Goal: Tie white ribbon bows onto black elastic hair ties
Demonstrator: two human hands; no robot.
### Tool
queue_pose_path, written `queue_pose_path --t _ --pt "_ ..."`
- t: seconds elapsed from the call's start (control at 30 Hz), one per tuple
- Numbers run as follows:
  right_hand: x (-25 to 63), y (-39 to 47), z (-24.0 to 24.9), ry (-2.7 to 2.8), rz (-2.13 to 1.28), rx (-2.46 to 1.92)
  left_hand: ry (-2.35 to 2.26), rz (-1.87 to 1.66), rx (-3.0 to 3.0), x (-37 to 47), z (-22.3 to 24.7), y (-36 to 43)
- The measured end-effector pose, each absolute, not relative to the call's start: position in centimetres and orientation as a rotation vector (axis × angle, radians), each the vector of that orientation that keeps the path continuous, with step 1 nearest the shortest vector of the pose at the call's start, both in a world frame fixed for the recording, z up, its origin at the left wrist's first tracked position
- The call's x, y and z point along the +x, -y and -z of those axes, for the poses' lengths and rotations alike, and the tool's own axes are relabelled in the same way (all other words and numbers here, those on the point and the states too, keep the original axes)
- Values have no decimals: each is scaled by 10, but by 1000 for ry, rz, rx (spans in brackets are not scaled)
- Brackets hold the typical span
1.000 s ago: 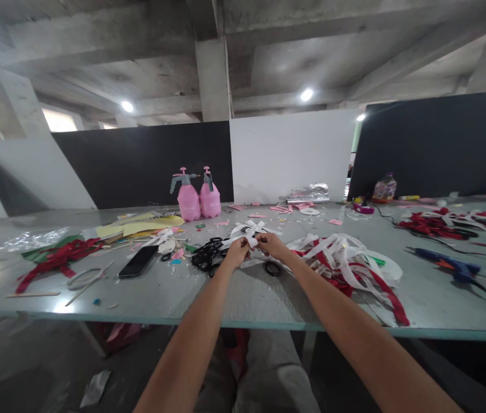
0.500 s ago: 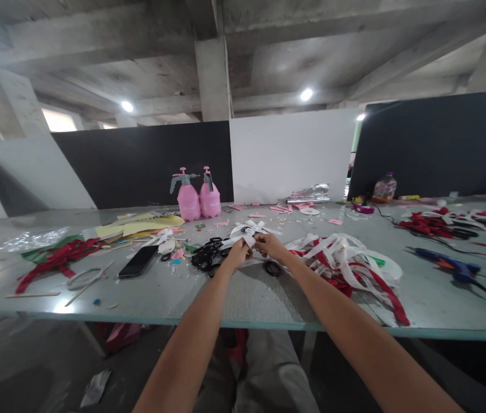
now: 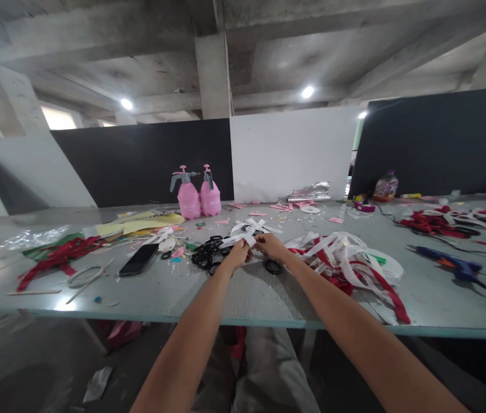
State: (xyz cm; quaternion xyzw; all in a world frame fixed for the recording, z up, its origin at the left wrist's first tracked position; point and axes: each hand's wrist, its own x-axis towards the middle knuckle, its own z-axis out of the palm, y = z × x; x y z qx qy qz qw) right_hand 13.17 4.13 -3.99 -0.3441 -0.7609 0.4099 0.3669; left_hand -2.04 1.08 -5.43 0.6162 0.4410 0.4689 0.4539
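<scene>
Both my hands meet over the middle of the table, working on a white ribbon (image 3: 248, 236). My left hand (image 3: 239, 253) is closed, its fingers pinching the ribbon. From the other side my right hand (image 3: 269, 245) is also closed on the ribbon, its fingertips close to the left ones and partly hidden. Just left of my hands lies a pile of black rings (image 3: 205, 254). One more black ring (image 3: 273, 266) rests below my right hand. Behind my fingers, other white ribbon lengths (image 3: 269, 226) lie on the tabletop.
A heap of white and red ribbons (image 3: 346, 258) spreads to the right, with a blue glue gun (image 3: 447, 261) beyond. On the left are a black phone (image 3: 138, 260) and red ribbon (image 3: 62, 258). Two pink spray bottles (image 3: 188, 201) stand at the back. The table edge (image 3: 269, 324) runs in front.
My fingers have shifted slightly on the white ribbon, and a bit more of it shows above my left hand. Both hands stay in nearly the same place.
</scene>
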Motion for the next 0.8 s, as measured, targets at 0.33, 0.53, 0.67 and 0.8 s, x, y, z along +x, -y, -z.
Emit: queue_pose_path --t 0.33,0.53,0.67,0.8 --pt "133 -48 44 2003 -980 -883 -1199 -1206 1621 -25 53 -13" --pt "133 -50 47 2016 -971 -867 -1201 -1249 1646 -25 57 -13" --pt "136 -54 50 2007 -904 -864 -1229 -1282 1637 -24 51 -10" --pt "139 -60 50 2054 -790 -857 -1327 -1260 1776 -28 48 -8"
